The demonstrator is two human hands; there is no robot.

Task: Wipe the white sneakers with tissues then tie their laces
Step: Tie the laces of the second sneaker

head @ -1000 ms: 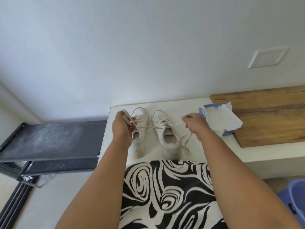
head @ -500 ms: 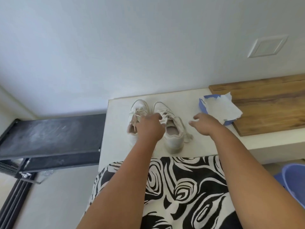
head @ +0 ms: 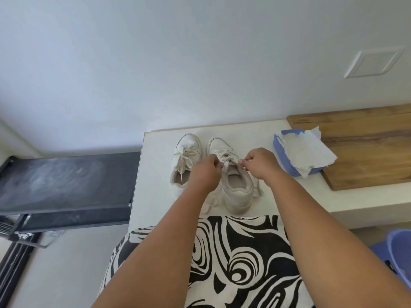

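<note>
Head view: two white sneakers sit side by side on the white bench (head: pixel 155 174) — toes toward the wall. The left hand (head: pixel 205 172) and the right hand (head: pixel 260 165) each pinch a lace of the right sneaker (head: pixel 235 185). The left sneaker (head: pixel 184 156) has a bow. A blue tissue pack (head: pixel 287 158) lies just right, a tissue (head: pixel 304 152) on top.

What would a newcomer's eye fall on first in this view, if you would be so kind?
First, the pair of white sneakers side by side on the white ledge, with the left hand and right hand pinching the laces over the right-hand shoe. Next, the blue tissue pack with a loose white sheet on top, lying to their right against the wooden board.
</note>
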